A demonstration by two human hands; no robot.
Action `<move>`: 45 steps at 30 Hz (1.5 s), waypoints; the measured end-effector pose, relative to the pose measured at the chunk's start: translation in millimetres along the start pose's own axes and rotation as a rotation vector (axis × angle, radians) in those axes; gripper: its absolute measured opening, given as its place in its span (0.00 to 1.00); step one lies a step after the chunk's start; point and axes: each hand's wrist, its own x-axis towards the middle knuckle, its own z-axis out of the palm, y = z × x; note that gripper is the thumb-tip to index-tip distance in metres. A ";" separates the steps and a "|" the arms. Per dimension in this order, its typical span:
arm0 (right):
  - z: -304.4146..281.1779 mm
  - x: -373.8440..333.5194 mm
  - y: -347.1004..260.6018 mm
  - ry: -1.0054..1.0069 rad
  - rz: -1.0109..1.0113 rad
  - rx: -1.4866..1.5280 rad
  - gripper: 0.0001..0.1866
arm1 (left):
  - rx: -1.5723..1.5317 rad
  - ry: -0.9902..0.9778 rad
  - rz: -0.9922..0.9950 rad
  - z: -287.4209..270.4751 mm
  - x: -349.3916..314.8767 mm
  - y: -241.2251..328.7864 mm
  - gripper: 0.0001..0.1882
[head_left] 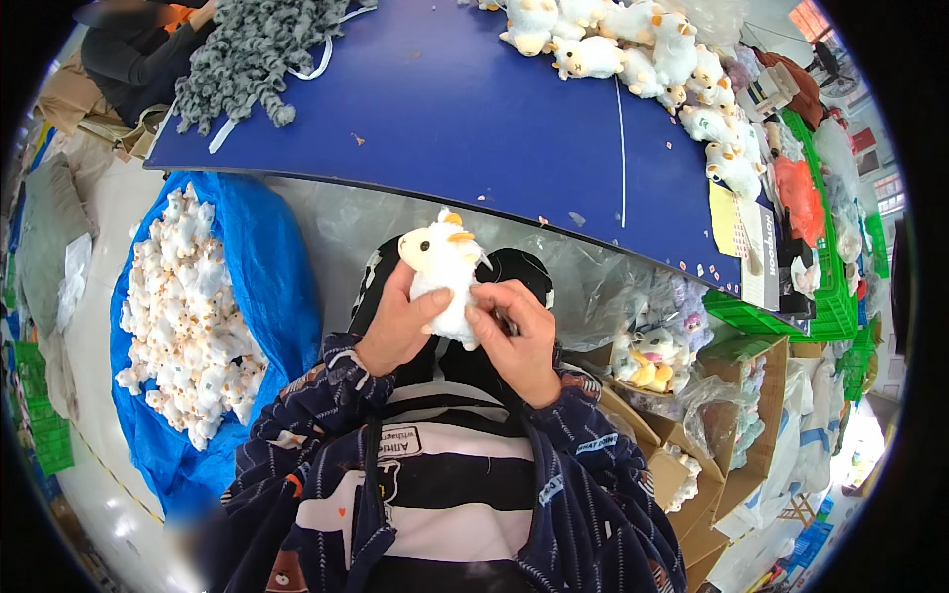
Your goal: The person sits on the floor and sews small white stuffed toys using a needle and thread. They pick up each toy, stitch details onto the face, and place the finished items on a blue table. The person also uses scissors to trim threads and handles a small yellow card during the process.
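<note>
Left hand (395, 326), right hand (514, 336): each grip clenched around white plush toy (445, 282); toy's underside hidden.

Both hands hold a small white plush toy (444, 277) above the lap: the left hand (397, 326) grips its side, the right hand (516, 336) pinches its lower edge, before the blue bench (474, 119).
</note>
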 end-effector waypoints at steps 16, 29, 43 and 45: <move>-0.4 -5.1 4.5 0.016 0.137 -0.158 0.25 | 0.271 -0.039 0.061 -22.3 -1.3 11.5 0.23; 2.7 -5.0 14.1 0.020 -0.276 -0.329 0.15 | 0.205 0.058 0.018 3.0 4.7 3.6 0.22; -2.8 1.7 14.9 -0.278 -0.121 -0.106 0.08 | 0.307 0.064 -0.054 -11.9 7.2 14.5 0.14; -8.8 11.0 2.1 -0.156 -0.037 -0.123 0.08 | 0.309 0.039 -0.051 -12.9 7.5 13.7 0.14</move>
